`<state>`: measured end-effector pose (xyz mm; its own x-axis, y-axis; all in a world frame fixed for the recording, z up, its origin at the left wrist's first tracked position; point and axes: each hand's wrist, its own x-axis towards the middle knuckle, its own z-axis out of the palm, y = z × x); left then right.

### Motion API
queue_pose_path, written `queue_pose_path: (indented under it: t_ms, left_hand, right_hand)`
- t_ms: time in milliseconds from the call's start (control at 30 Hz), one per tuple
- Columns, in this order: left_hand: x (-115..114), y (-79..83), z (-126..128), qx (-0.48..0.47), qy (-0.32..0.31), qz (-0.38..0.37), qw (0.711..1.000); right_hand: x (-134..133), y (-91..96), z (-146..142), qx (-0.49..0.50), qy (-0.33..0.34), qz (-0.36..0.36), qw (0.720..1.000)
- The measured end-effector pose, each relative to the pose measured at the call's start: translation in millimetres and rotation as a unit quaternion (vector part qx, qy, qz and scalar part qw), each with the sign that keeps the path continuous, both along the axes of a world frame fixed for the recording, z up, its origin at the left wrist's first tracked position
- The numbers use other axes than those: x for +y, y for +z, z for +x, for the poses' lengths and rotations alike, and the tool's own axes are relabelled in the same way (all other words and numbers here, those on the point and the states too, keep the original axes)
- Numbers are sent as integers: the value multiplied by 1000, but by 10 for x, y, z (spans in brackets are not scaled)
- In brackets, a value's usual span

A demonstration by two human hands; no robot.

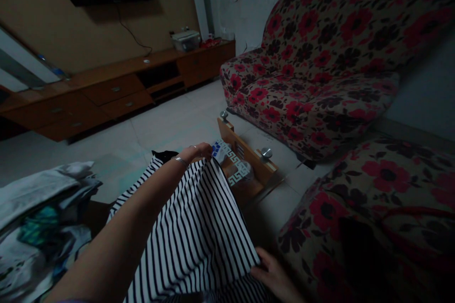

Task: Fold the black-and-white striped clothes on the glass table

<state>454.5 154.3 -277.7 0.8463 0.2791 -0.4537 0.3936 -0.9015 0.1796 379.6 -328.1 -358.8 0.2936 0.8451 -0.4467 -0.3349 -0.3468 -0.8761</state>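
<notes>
A black-and-white striped garment lies spread out in front of me. My left hand, with a bracelet on the wrist, reaches forward and pinches the garment's far edge. My right hand grips the near right corner of the same garment, fingers curled over the cloth. Just beyond the left hand a small glass-topped wooden table with metal knobs carries a blue-and-white patterned item.
A pile of crumpled clothes sits at the left. Floral red-and-dark sofas stand at the right and near right. A long wooden TV cabinet runs along the far wall under a dark screen. Pale tiled floor lies between.
</notes>
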Motion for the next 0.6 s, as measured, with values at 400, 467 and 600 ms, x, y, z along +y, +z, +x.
queue_pose_path:
  t_ms: [400,467,600]
  left_hand:
    - [-32,54,-34,10,13,-52,999]
    - [-114,64,-61,-2,7,-64,998]
    - [-257,106,-123,-49,12,-52,997]
  right_hand:
    - [-292,-94,61,12,-34,0,999]
    - [-220,-55,41,29,-24,20,999]
    - [-97,26,54,-27,-34,-16,999]
